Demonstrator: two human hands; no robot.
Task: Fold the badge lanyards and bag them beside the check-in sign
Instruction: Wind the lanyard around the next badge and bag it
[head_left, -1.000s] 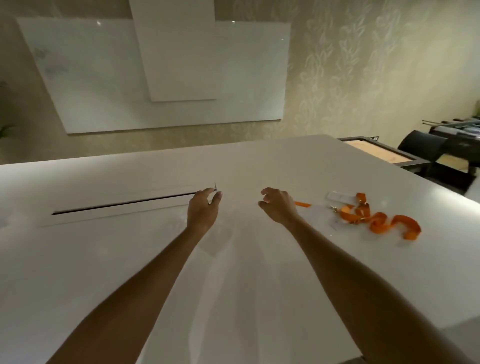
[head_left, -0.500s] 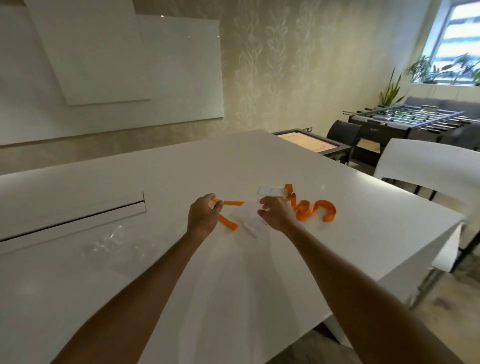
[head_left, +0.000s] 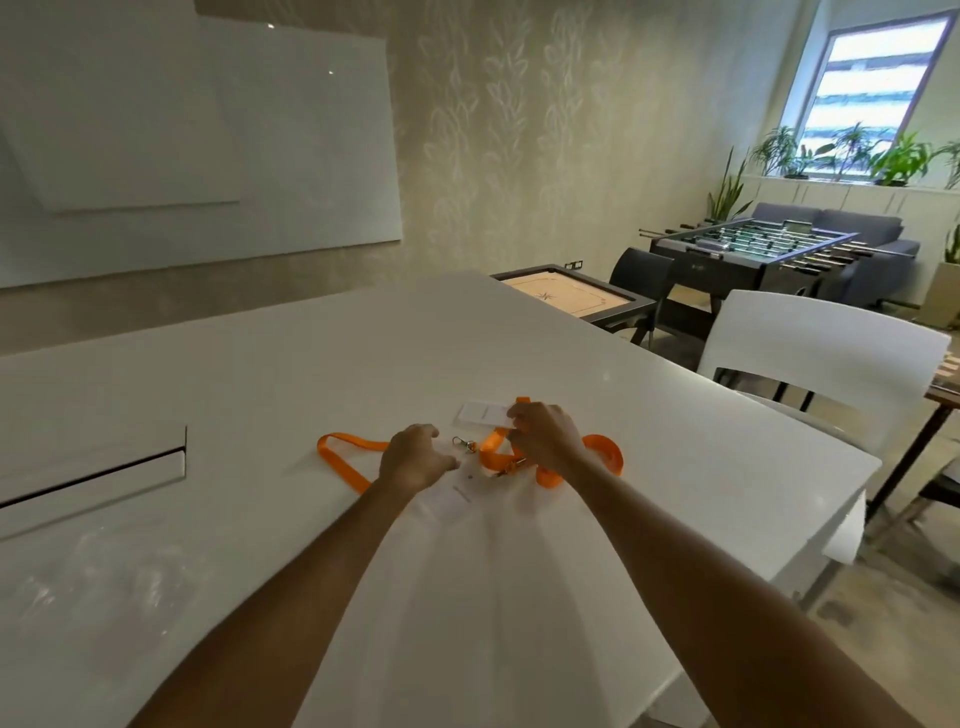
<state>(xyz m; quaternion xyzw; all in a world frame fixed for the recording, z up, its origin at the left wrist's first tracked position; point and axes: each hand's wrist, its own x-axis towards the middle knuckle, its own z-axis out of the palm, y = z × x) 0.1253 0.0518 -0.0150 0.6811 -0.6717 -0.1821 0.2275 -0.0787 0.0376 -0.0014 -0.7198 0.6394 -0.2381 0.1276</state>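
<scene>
Two orange lanyards lie tangled on the white table (head_left: 675, 415). My left hand (head_left: 413, 460) is closed over the strap of the left lanyard (head_left: 340, 460), whose loop sticks out to the left. My right hand (head_left: 545, 436) pinches the strap of the right lanyard (head_left: 605, 452) near a white badge card (head_left: 483, 414). A metal clip (head_left: 464, 443) lies between my hands. A clear badge holder (head_left: 460, 491) rests just below them. Crumpled clear plastic bags (head_left: 104, 577) sit at the near left.
A long cable slot (head_left: 93, 473) runs across the table at the left. A white chair (head_left: 821, 353) stands at the table's right edge. Beyond it are a carrom board (head_left: 571, 299) and a foosball table (head_left: 753, 249).
My view has swung right, from the slot to the lanyards. Both hands moved onto the orange straps and took hold; the left lanyard's loop is now pulled out to the left.
</scene>
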